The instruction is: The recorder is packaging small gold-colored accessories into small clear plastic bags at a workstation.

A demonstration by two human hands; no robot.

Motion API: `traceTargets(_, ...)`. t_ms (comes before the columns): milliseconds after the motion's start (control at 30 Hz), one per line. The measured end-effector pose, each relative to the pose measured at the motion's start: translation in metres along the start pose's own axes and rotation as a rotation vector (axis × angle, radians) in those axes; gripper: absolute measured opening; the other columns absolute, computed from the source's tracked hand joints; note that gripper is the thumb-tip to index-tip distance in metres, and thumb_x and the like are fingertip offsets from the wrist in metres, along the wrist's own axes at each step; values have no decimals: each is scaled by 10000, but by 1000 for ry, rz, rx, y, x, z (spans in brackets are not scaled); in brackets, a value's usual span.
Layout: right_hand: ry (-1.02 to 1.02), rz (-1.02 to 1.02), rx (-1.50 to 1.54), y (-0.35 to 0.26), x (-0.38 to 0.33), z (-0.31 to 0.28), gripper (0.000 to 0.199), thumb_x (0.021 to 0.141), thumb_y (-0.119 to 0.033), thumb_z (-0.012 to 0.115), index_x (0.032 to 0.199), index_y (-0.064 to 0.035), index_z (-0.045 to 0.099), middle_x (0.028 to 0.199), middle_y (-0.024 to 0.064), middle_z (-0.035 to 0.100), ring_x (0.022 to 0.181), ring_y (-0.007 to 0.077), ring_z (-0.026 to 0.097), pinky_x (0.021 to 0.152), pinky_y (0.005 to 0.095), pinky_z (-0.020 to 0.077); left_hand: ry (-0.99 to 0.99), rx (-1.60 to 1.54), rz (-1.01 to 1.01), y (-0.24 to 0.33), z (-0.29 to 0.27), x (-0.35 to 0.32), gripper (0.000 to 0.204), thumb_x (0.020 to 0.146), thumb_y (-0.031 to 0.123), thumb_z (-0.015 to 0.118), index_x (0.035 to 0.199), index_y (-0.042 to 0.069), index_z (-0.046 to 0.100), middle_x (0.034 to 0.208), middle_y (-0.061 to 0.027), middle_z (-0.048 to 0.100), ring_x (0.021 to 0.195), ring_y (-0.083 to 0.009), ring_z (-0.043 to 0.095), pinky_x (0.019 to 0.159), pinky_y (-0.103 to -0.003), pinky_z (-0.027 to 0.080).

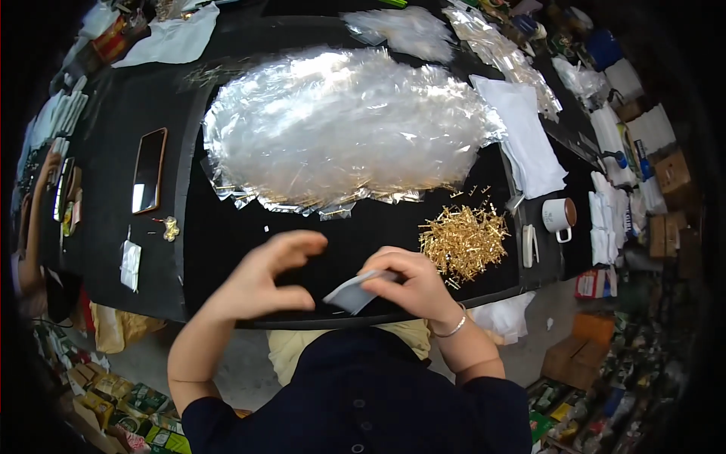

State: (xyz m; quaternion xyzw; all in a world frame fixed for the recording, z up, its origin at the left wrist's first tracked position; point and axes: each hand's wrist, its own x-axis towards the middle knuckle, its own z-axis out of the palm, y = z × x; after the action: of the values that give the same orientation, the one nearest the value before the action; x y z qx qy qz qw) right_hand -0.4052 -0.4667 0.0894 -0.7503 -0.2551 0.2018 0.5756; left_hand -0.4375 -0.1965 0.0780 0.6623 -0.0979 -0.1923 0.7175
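My right hand [412, 284] pinches a thin greyish-white stack of what look like small plastic bags [352, 293] near the table's front edge. The stack slants down to the left out of my fingers. To its left my left hand [272, 276] hovers, slightly blurred, thumb and fingers spread apart with nothing between them. Just right of my right hand lies a heap of short gold twist ties [465, 242]. Beyond both hands spreads a large mound of clear plastic bags [340, 129], with gold bits showing along its near edge.
A phone [150, 170] and a small white packet [130, 265] lie at the left. On the right are a mug [558, 216], a white stapler-like tool [528, 246] and a white cloth or bag [522, 136]. Another person's arm [34, 219] reaches in at far left.
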Motion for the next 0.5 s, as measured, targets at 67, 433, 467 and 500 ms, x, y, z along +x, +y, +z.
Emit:
traceTargets(67,-73,-60,-14,-12,23,14,107,825,-34,696,923,-10,663,832,56,617,750,140,603,640,259,480,-106,-127,3,-7,16,1,638,795,158,782,1334,21,471,1227,-95,576,1152,-202,566,970,-316,451)
traceTargets(433,-139,-204,-211,4,48,22,238,769,-53,739,994,-36,665,873,79,626,768,202,618,660,298,504,-91,-550,-370,-44,45,-14,401,990,277,538,1276,-4,516,1068,-106,647,957,-163,648,646,-250,562)
traceTargets(467,-83,-156,-219,4,44,12,267,760,-65,750,1009,-33,658,890,88,625,779,213,619,668,299,505,-78,-555,-372,-46,50,-12,401,990,277,538,1276,-4,516,1068,-106,647,957,-163,648,646,-250,562)
traceTargets(500,-27,-106,-228,5,39,1,297,752,-77,760,1024,-29,652,907,96,625,790,224,620,677,301,506,29,-585,-354,-48,56,-9,401,991,282,534,1265,-11,521,1043,-107,653,936,-166,655,631,-249,562)
